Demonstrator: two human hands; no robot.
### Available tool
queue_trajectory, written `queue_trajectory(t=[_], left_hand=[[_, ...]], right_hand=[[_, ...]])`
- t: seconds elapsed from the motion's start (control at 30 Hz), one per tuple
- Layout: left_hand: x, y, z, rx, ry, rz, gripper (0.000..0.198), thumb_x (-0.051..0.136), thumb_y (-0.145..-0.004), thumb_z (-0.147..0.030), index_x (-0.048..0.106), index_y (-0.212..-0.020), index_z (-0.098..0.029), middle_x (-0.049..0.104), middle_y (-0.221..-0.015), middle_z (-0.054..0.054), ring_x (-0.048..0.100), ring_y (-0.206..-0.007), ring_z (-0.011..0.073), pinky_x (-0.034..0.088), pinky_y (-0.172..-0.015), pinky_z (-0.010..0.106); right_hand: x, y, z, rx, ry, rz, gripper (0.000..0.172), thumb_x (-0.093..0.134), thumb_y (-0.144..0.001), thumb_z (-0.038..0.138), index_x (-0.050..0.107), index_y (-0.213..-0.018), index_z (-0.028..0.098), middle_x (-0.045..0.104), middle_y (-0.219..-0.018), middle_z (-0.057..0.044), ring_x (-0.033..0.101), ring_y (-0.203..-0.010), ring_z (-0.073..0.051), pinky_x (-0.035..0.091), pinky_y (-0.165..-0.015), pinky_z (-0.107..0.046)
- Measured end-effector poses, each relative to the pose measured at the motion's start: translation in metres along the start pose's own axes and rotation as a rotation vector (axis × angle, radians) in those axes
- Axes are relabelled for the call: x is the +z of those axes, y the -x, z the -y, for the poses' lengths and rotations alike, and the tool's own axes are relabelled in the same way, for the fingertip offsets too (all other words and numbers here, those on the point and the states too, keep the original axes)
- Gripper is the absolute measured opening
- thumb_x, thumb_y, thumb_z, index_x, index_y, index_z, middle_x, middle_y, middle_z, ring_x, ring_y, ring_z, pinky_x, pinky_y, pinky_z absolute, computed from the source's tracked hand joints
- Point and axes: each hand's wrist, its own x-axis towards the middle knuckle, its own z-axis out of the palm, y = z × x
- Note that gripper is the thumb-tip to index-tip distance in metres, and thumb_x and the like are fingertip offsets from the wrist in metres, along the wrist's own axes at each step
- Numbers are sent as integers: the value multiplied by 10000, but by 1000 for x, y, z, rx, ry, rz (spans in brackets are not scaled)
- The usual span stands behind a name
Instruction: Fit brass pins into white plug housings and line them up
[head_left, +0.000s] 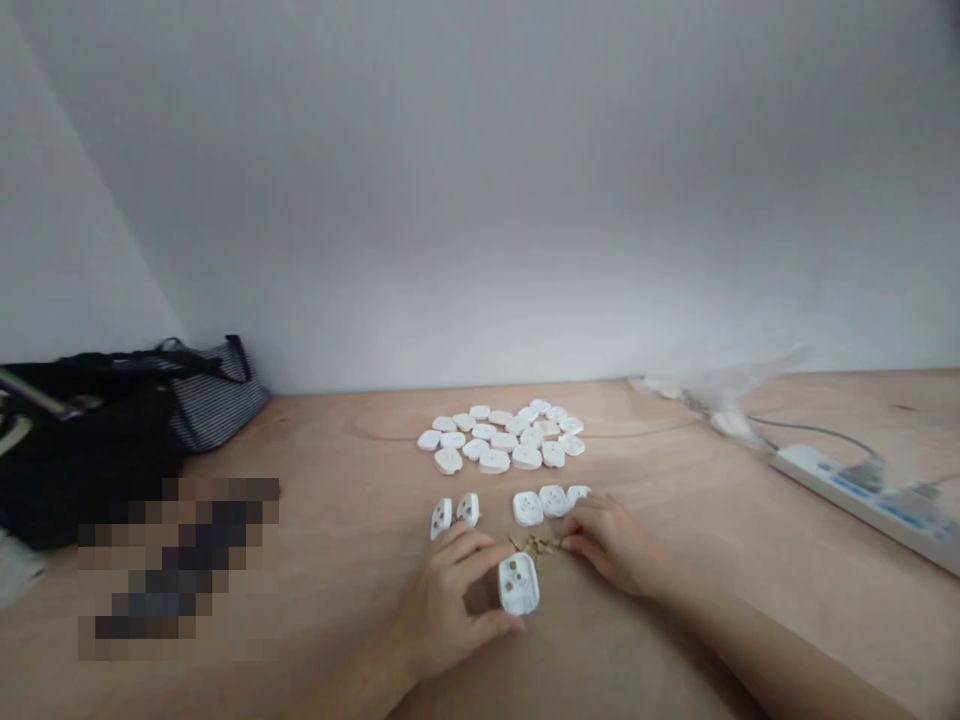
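My left hand (450,600) grips a white plug housing (519,584) between thumb and fingers, its open inside with brass-coloured parts facing me. To its right, my right hand (611,540) has its fingertips pinched on a small piece at the edge of a little heap of brass-coloured metal pieces (538,546). Two similar housings (468,509) stand tilted just beyond my left hand. A short row of white housings (553,501) lies past the heap, the rightmost partly hidden by my right hand.
Farther back on the wooden table (337,560) lies a cluster of several white housings (495,461). A power strip (862,500) with cords is at the right, near a clear plastic bag (720,385). A black bag (90,450) and a pixelated dark object (195,565) are at the left.
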Motion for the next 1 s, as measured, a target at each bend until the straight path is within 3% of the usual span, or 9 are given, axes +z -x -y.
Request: queue_trajectory(t=[0.23,0.4,0.63,0.83,1.0], left_hand=[[-1,0,-2,-10,24,-32,443,751,-679,-321,615,-1087,-216,619,-1046,77,554,-1004,261,438,-925,410],[0,0,-2,2,16,-52,443,763,-659,-346,632,-1063,-216,629,-1004,73,566,-967,256,457,-889,397],[1,-1,0,6,16,-44,476,775,-646,-384,635,-1066,-210,633,-1002,81,561,-971,261,457,-885,407],[1,-1,0,30,4,-38,499,765,-655,-414,627,-1088,-210,631,-997,80,553,-970,259,441,-898,415],[0,-2,-1,31,-1,-18,463,733,-690,-444,630,-1077,-211,627,-990,87,546,-958,263,437,-879,413]], right_hand=[[2,3,21,7,-231,-55,131,511,-867,213,618,-799,177,659,-727,-17,598,-665,-146,470,-598,-247],[10,6,34,14,-500,-106,139,598,-826,316,659,-797,194,693,-755,-22,631,-710,-168,505,-669,-294],[9,7,45,-138,-398,-94,138,561,-864,274,696,-854,245,717,-796,-12,645,-743,-172,492,-762,-335],[14,7,46,-335,-217,-106,190,491,-883,206,675,-886,254,727,-872,-25,650,-766,-172,469,-756,-348],[15,9,44,-362,-158,-106,156,538,-870,247,686,-911,273,724,-934,-30,624,-864,-192,459,-797,-373]])
